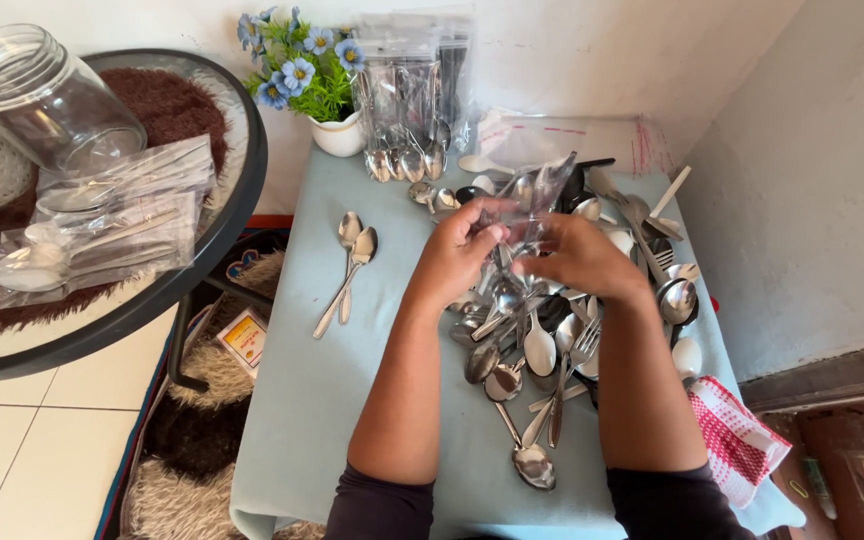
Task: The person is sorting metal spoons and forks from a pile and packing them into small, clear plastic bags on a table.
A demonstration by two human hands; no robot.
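Left hand (457,250) – fingers pinched on clear plastic pouch (537,195), raised above the table (322,400) middle | right hand (577,255) – closed on the pouch's lower part, steadying it | loose cutlery heap (532,340) beneath, within reach | two spoons (350,265) set apart toward left edge | filled pouches (412,90) stand against back edge.

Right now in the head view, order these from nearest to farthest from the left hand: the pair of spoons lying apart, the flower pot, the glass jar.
1. Pair of spoons, just left of the left hand on the blue cloth.
2. Flower pot, at the table's back edge.
3. Glass jar, far left on the round table.
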